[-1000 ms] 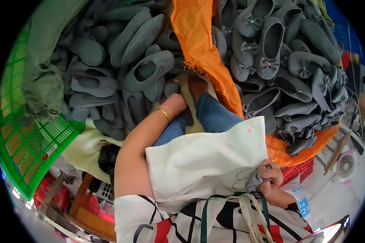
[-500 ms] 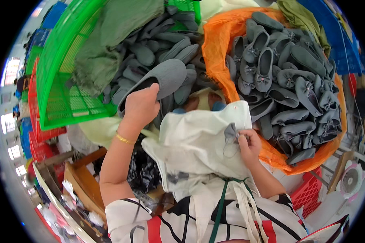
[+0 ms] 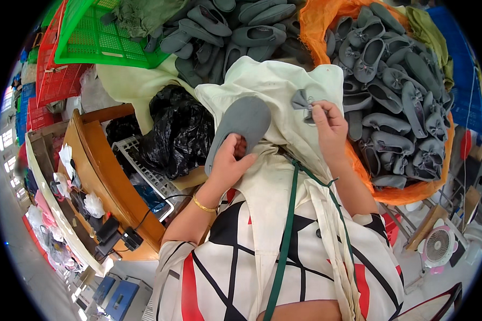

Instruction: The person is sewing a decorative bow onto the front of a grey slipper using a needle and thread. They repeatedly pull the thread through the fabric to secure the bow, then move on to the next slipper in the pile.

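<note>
My left hand (image 3: 231, 159) is closed around the opening of a grey slipper (image 3: 246, 120), fingers tucked inside and the thumb out at the edge. The slipper is tilted above the white apron (image 3: 276, 80) on my lap. To its right, my right hand (image 3: 331, 125) is closed in a pinch at a small grey fabric bow (image 3: 301, 100). The bow's loops stick out past my fingertips, over the apron. Whether a needle is between those fingers is too small to make out.
Bow-trimmed grey shoes (image 3: 370, 60) fill an orange sack (image 3: 311, 32) at the right. More grey slippers (image 3: 258, 36) lie heaped at the back beside a green crate (image 3: 110, 45). A black plastic bag (image 3: 179, 134), a wooden table (image 3: 115, 187) and a small fan (image 3: 439, 245) stand around me.
My left hand has brought the slipper from the heap down toward my lap. My right hand has risen slightly in the picture, with the bow still at its fingertips. The view has tilted downward.
</note>
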`<move>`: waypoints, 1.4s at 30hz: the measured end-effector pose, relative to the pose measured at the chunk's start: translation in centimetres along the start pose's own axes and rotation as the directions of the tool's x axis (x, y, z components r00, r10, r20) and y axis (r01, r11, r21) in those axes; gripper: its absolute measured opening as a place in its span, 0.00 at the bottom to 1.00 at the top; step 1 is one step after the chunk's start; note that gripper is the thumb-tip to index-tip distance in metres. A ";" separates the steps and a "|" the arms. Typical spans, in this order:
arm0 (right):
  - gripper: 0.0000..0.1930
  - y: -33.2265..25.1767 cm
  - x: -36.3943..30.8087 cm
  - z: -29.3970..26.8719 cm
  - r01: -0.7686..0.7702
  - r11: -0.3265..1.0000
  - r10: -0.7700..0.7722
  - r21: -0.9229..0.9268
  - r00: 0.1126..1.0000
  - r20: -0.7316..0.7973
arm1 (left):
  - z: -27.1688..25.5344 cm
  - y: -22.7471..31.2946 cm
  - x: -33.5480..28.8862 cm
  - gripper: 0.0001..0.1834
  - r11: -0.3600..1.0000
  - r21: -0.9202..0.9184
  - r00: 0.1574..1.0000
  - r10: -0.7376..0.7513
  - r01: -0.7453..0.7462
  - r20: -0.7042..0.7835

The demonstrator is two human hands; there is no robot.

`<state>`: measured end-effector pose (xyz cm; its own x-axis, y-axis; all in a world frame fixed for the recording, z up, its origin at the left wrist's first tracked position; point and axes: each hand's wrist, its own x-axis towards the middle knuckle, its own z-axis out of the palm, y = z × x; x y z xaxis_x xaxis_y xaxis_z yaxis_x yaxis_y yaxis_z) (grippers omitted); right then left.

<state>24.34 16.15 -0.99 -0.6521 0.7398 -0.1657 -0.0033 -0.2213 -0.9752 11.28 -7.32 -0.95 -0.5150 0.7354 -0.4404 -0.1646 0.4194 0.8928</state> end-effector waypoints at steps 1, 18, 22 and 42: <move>0.08 -0.4 -0.5 1.0 -0.022 0.999 0.021 0.028 1.000 0.020 | 0.4 -0.9 0.2 0.23 0.950 -0.312 1.000 -0.020 0.024 0.015; 0.07 -1.8 -1.1 4.8 0.120 0.918 0.032 -0.377 0.927 0.373 | 4.0 3.3 3.9 0.16 0.413 -0.904 0.895 -0.353 -0.113 -0.273; 0.07 -2.3 -0.2 4.6 -0.013 0.951 0.127 -0.308 0.928 0.351 | 3.1 2.3 5.1 0.16 0.342 -0.938 0.889 -0.410 -0.059 -0.206; 0.07 -2.1 -1.1 5.7 -0.134 0.877 0.321 -0.461 0.877 0.356 | 4.0 3.3 3.9 0.19 0.579 -0.808 0.904 -0.280 -0.110 -0.324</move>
<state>20.79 12.19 2.08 -0.8434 0.3513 -0.4066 0.4340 -0.0009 -0.9009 12.09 -0.89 -0.11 -0.6920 0.3746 -0.6171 -0.7179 -0.2682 0.6424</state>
